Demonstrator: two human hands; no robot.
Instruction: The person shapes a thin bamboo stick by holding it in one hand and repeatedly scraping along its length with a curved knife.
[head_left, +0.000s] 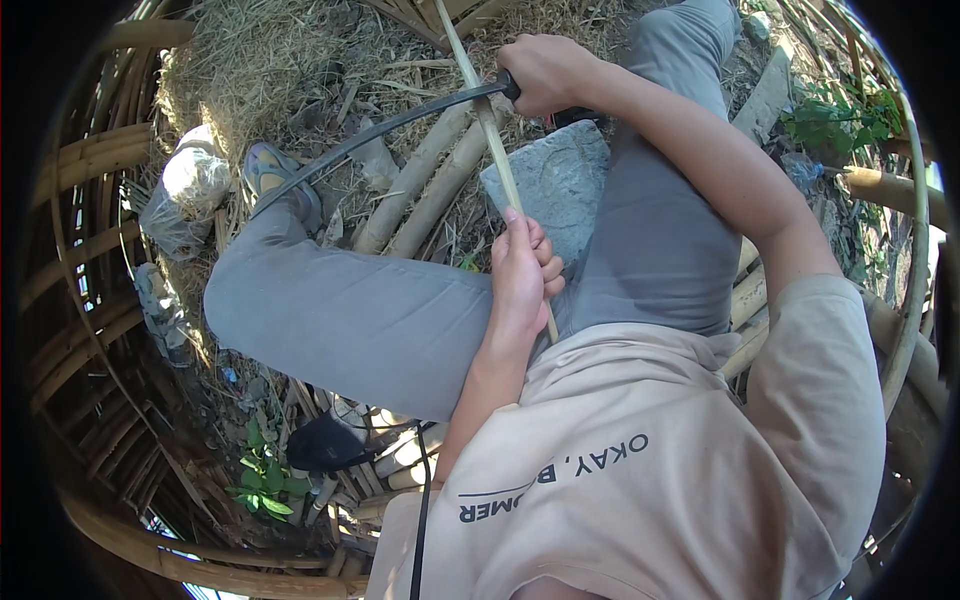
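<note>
My left hand (518,275) is closed round a pale bamboo strip (497,155), its thumb lying along the strip. The strip runs from the top of the picture down to my lap. My right hand (545,75) grips the dark handle of a long curved machete (385,130). Its blade crosses the strip close to the handle, and the tip reaches left to my shoe (280,180). Whether the edge bites into the strip I cannot tell. Beneath the strip, between my legs, lies a flat grey stone (560,180).
Two bamboo poles (430,185) lie on the ground beside the stone. Dry grass (260,70) and a clear plastic bag (185,190) are at the far left. Curved bamboo slats (90,165) wall the left side. A black pouch-like thing (325,443) lies by my left thigh.
</note>
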